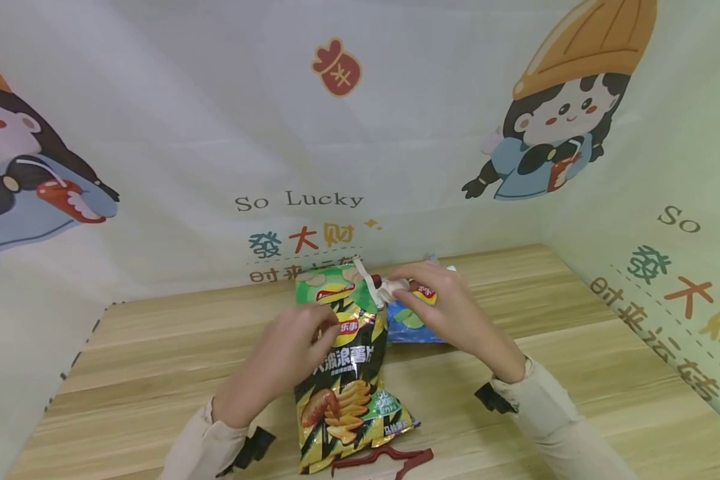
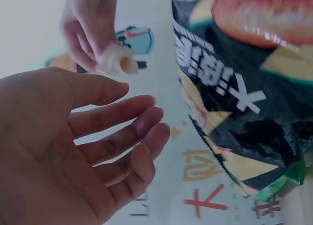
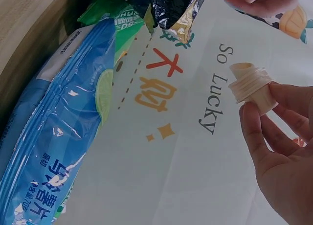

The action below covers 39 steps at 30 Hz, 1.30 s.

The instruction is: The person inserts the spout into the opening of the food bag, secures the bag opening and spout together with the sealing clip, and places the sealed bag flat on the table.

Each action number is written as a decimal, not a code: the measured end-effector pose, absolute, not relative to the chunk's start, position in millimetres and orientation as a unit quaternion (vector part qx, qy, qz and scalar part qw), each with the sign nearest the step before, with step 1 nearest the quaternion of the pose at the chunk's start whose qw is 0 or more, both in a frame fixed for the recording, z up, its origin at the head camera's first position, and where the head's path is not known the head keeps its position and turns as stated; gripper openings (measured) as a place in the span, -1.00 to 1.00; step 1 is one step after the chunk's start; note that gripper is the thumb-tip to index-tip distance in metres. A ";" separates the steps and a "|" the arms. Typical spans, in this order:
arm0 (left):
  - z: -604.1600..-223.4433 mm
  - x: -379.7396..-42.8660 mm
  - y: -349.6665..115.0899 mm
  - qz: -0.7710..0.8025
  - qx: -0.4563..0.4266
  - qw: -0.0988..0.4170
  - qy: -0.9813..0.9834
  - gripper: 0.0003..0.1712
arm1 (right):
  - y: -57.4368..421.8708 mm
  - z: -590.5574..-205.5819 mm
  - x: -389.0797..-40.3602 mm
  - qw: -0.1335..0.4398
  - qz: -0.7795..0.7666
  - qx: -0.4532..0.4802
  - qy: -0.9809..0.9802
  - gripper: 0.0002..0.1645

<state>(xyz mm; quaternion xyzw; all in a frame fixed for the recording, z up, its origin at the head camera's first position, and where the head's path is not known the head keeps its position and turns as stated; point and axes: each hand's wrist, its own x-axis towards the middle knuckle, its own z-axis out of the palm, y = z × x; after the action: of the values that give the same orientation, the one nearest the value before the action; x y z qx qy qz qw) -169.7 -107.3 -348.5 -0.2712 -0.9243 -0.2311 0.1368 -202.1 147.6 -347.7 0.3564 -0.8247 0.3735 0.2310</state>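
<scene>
My right hand (image 1: 438, 300) pinches a small cream tube-shaped piece (image 3: 252, 85) with a ribbed collar and a hollow end, between thumb and fingers. A white strip (image 1: 369, 283) lies beside it at the top of the bags. My left hand (image 1: 282, 353) hovers by the left side of a black and yellow chip bag (image 1: 348, 367); in the left wrist view its loosely bent fingers (image 2: 117, 110) hold nothing. Behind the black bag a green chip bag (image 1: 315, 283) is partly hidden. A blue chip bag (image 1: 408, 323) sits under and behind the right hand.
A dark red, thin-armed plastic piece (image 1: 390, 453) lies at the bottom end of the black bag. The wooden tabletop (image 1: 156, 340) reaches back to a printed cloth wall (image 1: 216, 133), with another cloth wall (image 1: 684, 253) on the right.
</scene>
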 end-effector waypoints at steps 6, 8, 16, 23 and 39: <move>-367.2 -198.6 -111.6 -0.257 -0.242 0.146 -0.924 -0.81 | 149.6 -350.8 -205.4 0.216 0.378 0.347 -0.831 -0.74; -372.8 -204.8 -113.3 -0.269 -0.236 0.145 -0.922 -0.71 | 150.1 -351.3 -206.3 0.212 0.381 0.346 -0.831 -0.74; -385.9 -215.3 -108.7 -0.319 -0.237 0.117 -0.910 -0.60 | 150.5 -353.1 -207.7 0.199 0.378 0.335 -0.840 -0.76; -400.7 -219.5 -110.2 -0.345 -0.248 0.147 -0.893 -0.71 | 148.5 -357.4 -208.8 0.183 0.379 0.330 -0.845 -0.75; -376.8 -207.7 -111.5 -0.356 -0.278 0.169 -0.876 -0.84 | 148.4 -357.3 -208.1 0.161 0.409 0.340 -0.832 -0.75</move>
<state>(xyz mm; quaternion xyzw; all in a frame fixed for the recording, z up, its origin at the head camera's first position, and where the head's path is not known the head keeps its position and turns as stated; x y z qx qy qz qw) -207.7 -111.5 -376.8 -0.2783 -0.8762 -0.3555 0.1686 -208.1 148.4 -357.3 0.3395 -0.8316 0.4089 0.1613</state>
